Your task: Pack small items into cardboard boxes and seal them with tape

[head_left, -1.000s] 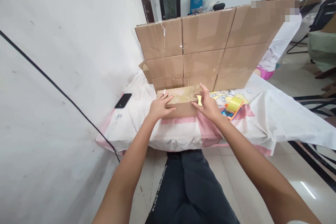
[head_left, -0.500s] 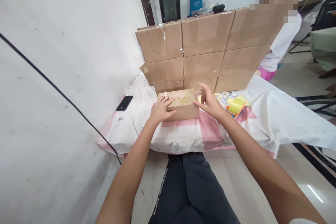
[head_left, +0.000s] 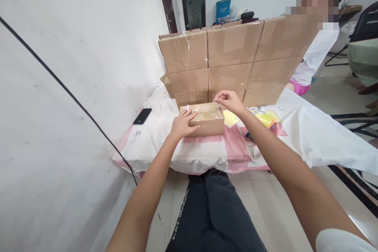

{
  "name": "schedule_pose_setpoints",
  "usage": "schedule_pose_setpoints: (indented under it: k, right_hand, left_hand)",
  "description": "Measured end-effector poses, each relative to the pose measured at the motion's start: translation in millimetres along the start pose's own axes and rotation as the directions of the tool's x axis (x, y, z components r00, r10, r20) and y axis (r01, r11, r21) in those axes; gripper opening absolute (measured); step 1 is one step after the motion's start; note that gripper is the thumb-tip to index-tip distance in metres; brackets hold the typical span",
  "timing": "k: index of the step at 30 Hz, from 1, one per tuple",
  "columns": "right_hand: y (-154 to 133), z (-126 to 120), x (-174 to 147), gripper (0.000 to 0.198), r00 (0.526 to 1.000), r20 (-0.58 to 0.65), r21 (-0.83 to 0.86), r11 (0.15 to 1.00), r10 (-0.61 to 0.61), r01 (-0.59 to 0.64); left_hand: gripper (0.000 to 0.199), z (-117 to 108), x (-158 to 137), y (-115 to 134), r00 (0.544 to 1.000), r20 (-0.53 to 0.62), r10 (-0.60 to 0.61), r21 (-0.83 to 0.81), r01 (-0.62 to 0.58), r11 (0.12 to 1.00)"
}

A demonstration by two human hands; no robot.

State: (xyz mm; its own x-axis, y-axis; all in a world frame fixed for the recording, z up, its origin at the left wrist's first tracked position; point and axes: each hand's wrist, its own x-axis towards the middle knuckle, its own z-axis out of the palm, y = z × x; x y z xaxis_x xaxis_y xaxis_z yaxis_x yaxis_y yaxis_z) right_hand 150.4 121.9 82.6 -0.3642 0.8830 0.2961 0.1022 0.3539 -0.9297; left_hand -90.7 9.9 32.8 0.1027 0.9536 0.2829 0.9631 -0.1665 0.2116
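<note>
Small carton hemmed in by a cardboard wall, one hand steadying it

The small box (head_left: 206, 128) sits on the tablecloth (head_left: 321, 141) near its front edge; take it as the centre of the dial. At 12 o'clock, close behind it, a bank of stacked cartons (head_left: 228, 53) blocks the far side, and whether the two touch cannot be told. A smaller carton (head_left: 167, 86) with a raised flap pokes out at 11 o'clock. A black phone (head_left: 142, 116) lies face up at 9 o'clock, well apart, with a dark cable (head_left: 67, 90) slanting down past the white wall (head_left: 59, 134) beyond it. At 3 o'clock is a yellow tape roll (head_left: 267, 120), partly hidden by the right forearm. Another person in a white top (head_left: 319, 53) is at 2 o'clock, partly behind the stack. A blue container (head_left: 223, 10) shows farther off, past 12.

The left hand (head_left: 183, 123) comes in from 7 o'clock, its fingers spread over the box's top and its thumb along the front face. The right hand (head_left: 230, 102) arches in from 4 o'clock above the far right corner, thumb and forefinger tips drawn close; whether they pinch clear tape cannot be told.
</note>
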Motion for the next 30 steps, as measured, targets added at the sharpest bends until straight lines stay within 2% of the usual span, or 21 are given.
schedule_pose_setpoints:
  k: [4,10,14,25,30]
  right_hand:
    - [14,6,16,0.025,0.999,-0.009,0.022,0.999,0.044,-0.043]
    - [39,16,29,0.023,0.978,-0.049,0.031,0.979,0.201,-0.200]
    - [51,16,34,0.023,0.967,-0.069,0.053,0.968,0.247,-0.244]
    - [72,23,37,0.035,0.961,-0.193,0.231,0.961,0.197,-0.151]
    - [61,18,29,0.043,0.955,-0.268,0.315,0.948,0.129,-0.039]
  left_hand:
    - [0.070,0,0,0,1.000,-0.003,0.008,0.001,-0.008,1.000]
    - [0.068,-1,0,1,1.000,-0.005,0.009,0.005,-0.009,1.000]
    - [0.069,-2,1,0,1.000,0.003,0.011,-0.004,-0.011,1.000]
    - [0.070,-5,-1,1,0.999,0.024,0.020,-0.050,-0.019,0.999]
    - [0.070,-6,2,1,0.999,0.041,0.015,-0.057,-0.013,0.998]
